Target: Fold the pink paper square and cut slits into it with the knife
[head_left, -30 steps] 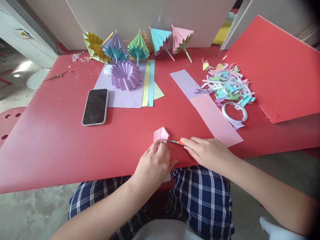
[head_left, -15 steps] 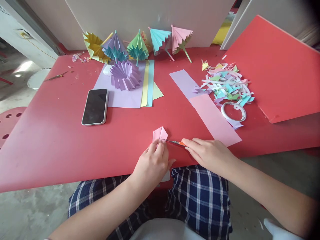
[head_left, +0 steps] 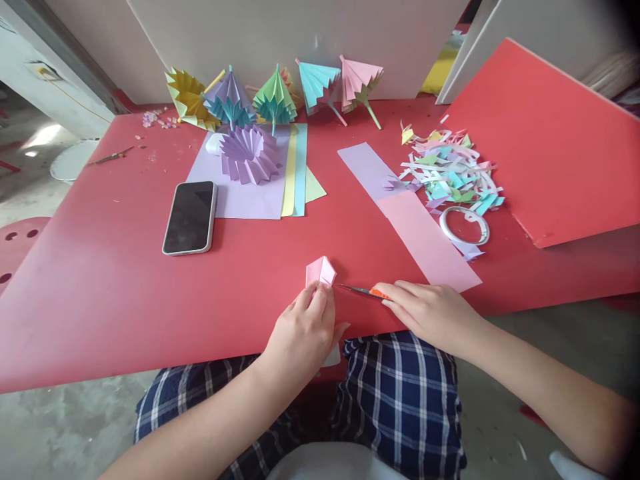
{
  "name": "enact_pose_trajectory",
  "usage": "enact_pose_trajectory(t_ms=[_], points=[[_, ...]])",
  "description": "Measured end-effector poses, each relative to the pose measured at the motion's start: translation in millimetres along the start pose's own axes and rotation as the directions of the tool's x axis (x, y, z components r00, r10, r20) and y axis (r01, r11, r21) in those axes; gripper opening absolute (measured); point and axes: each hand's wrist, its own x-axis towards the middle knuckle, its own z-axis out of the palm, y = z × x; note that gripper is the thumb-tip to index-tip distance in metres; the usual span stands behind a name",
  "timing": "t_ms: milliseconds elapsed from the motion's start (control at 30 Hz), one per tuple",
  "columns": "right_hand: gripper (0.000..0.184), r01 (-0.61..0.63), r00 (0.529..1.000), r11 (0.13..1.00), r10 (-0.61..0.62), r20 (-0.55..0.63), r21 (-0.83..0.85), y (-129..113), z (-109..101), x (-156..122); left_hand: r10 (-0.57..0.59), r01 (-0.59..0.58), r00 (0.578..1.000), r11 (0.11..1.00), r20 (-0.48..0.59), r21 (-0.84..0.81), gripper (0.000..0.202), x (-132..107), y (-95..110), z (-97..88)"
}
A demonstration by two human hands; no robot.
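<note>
A small folded piece of pink paper (head_left: 321, 270) lies near the front edge of the red table, creased into a pointed shape. My left hand (head_left: 305, 317) is closed on its lower end, fingertips pinching it down. In my right hand (head_left: 425, 307) are scissors (head_left: 367, 291) with orange handles, mostly covered by the fingers. Their thin blades point left, and the tip is just right of the folded paper, a little apart from it. Farther right lies a flat pink paper strip (head_left: 425, 233), overlapping a lilac strip (head_left: 363, 170).
Paper umbrellas (head_left: 275, 100) stand along the back, with a pleated lilac paper ring (head_left: 250, 155) before them on stacked sheets (head_left: 240, 200). A phone (head_left: 190, 219) lies left. Paper scraps (head_left: 455, 167), a tape roll (head_left: 485, 233) and a red board (head_left: 560, 147) occupy the right.
My right hand has drawn the scissors a little to the right, so the tip has come off the folded paper. My left hand keeps its hold; the view has shifted slightly.
</note>
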Motion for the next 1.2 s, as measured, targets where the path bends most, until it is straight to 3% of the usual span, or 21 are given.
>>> enact_pose_trajectory(t_ms=[167,467,867,1200], points=[[0.027,-0.03,0.999,0.996,0.033,-0.033,0.09,-4,-3,3,0.008,-0.007,0.999,1.0,0.033,-0.021,0.042,-1,0,-1.0],[0.032,-0.018,0.999,0.998,0.015,0.048,0.064,-16,-4,17,-0.003,0.004,0.999,1.0,0.047,-0.021,0.043,0,0,-2.6],[0.035,-0.046,0.998,0.999,0.045,0.046,0.013,-18,-1,20,0.019,-0.02,0.994,1.0,0.109,0.011,0.043,0,1,-4.7],[0.037,-0.038,0.997,0.999,0.04,0.069,-0.031,-16,-4,24,0.054,-0.059,0.993,0.997,0.1,0.046,0.041,1,0,-4.7]])
